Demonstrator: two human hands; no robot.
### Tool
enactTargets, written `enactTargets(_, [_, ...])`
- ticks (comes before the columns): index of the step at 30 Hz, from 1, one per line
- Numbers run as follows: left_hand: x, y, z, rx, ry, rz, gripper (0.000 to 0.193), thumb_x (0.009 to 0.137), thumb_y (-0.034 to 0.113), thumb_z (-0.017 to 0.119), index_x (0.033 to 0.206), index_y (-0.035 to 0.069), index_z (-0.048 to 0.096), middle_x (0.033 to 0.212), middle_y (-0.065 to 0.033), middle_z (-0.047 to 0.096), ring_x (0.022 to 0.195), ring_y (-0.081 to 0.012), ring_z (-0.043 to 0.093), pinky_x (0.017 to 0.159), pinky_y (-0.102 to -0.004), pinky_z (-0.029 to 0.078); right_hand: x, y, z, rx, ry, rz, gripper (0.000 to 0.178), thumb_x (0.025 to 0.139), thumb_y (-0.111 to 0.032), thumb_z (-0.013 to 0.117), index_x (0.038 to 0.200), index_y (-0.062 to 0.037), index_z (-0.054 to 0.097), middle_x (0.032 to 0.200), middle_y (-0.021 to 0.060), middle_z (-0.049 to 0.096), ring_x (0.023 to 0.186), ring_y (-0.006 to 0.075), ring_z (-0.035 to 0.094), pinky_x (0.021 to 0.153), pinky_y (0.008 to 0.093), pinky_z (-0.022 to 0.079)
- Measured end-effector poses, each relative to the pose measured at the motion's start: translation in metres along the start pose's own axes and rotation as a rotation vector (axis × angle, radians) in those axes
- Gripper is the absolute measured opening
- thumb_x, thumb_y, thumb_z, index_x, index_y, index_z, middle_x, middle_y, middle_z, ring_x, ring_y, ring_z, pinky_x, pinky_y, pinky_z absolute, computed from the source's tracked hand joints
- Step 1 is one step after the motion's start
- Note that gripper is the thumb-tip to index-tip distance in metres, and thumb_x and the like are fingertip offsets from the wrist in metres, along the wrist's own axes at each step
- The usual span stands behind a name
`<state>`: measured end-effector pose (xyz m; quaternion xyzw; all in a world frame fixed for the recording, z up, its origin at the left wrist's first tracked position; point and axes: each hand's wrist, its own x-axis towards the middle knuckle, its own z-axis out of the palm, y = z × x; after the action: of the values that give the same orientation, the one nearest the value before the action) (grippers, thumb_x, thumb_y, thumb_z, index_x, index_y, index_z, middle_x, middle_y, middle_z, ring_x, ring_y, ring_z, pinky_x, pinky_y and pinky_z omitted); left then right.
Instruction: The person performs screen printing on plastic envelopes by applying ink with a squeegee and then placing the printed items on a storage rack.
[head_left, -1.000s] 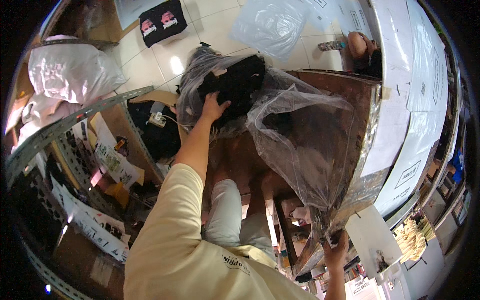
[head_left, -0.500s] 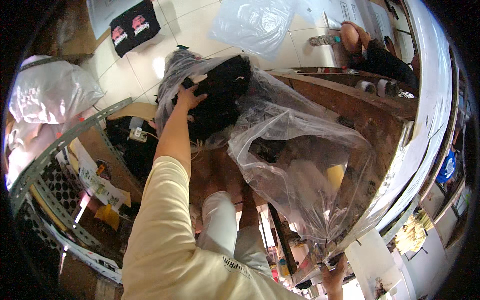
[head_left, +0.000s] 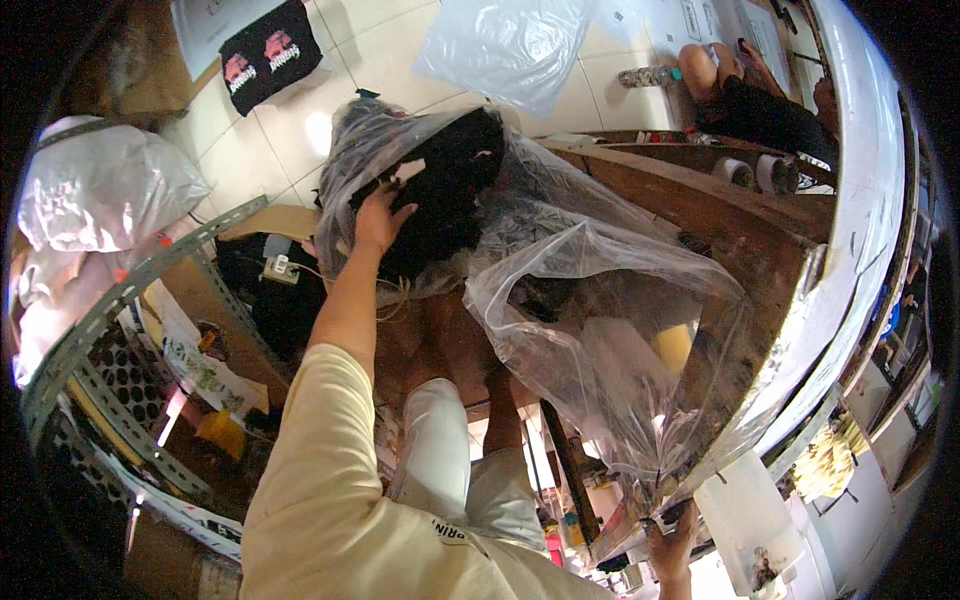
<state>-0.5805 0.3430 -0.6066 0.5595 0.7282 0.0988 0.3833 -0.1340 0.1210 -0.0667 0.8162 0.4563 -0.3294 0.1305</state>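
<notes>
A large clear plastic bag [head_left: 600, 260] stretches across the middle, its near end bunched together at the lower right. My right hand [head_left: 672, 545] is closed around that gathered end. At the other end, black cloth [head_left: 450, 190] lies in a pile, with clear plastic around and partly over it. My left hand [head_left: 378, 218] is at the pile, fingers bent into the cloth and thumb apart; its fingertips are partly lost against the black. A small pale flat piece [head_left: 408, 170] sticks out just beyond those fingers; its kind is unclear.
Folded black printed shirts [head_left: 268, 58] and a clear plastic sheet [head_left: 505, 50] lie on the tiled floor. A bottle [head_left: 648, 78] stands near another person's legs [head_left: 700, 75]. Metal shelving [head_left: 130, 270] borders the left, a wooden beam [head_left: 690, 190] the right. A power strip [head_left: 281, 269] is nearby.
My left hand has drawn slightly toward me, and the pale piece has shifted with it, a little right and nearer. My right hand keeps its grip on the bag end, shifted slightly.
</notes>
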Motion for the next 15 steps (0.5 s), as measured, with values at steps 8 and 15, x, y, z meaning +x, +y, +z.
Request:
enactTargets(8, [-0.036, 0.008, -0.001, -0.119, 0.205, -0.25, 0.03, 0.09, 0.026, 0.078, 0.1, 0.0, 0.069, 0.11, -0.0176, 0.072, 0.098, -0.0387, 0.069, 0.084, -0.0482, 0.052, 0.001, -0.007, -0.004, 0.056, -0.078, 0.046, 0.057, 0.075, -0.01, 0.079, 0.124, 0.0042, 0.053, 0.114, 0.0187, 0.057, 0.103, 0.0363, 0.058, 0.092, 0.0443, 0.047])
enactTargets(15, [-0.065, 0.002, -0.018, -0.444, 0.169, -0.341, 0.034, 0.1, 0.033, 0.065, 0.112, 0.001, 0.069, 0.098, -0.0113, 0.071, 0.083, -0.03, 0.066, 0.076, -0.0422, 0.051, 0.001, 0.0, 0.001, 0.024, 0.024, -0.127, 0.053, 0.076, -0.009, 0.085, 0.121, -0.002, 0.058, 0.11, 0.0139, 0.06, 0.095, 0.0293, 0.061, 0.082, 0.0412, 0.051])
